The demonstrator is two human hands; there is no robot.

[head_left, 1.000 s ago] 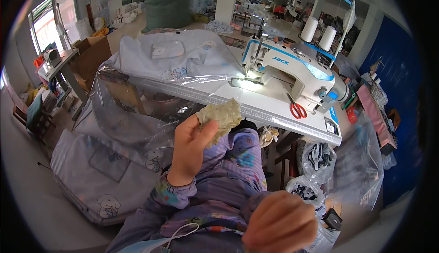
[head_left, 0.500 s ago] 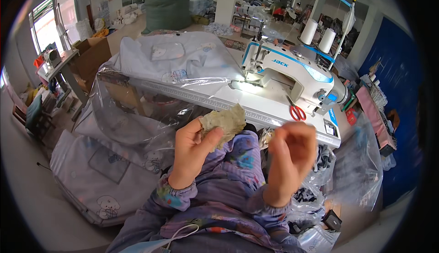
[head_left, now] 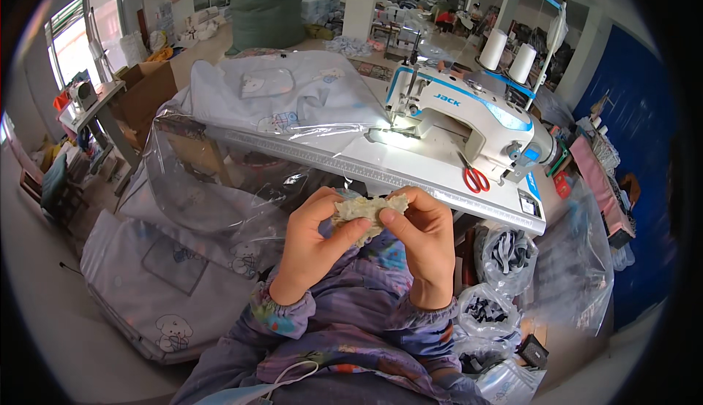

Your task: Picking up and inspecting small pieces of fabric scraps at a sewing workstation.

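A flat, rough-edged piece that looks like pale green flatbread (head_left: 364, 213) is held in front of my lap. My left hand (head_left: 313, 240) pinches one end between thumb and fingers. On the other end, my right hand (head_left: 425, 240) is closed, its thumb on the near face. The thumbs are close together near the piece's middle. Beyond it stands a white and blue sewing machine (head_left: 461, 101), its light shining on the table under the needle. Red-handled scissors (head_left: 476, 179) lie on the white machine table (head_left: 428, 149), apart from both hands.
Grey padded fabric (head_left: 278, 90) with printed puppies covers the table's left side, and more (head_left: 146, 288) hangs below. Clear plastic sheeting (head_left: 198, 178) drapes over the front edge. Bags of dark strips (head_left: 505, 251) stand at my right. Two white thread cones (head_left: 493, 50) rise behind the machine.
My right hand has moved left and inward and now grips the flatbread-like piece together with my left. The piece has come down slightly and lies more level.
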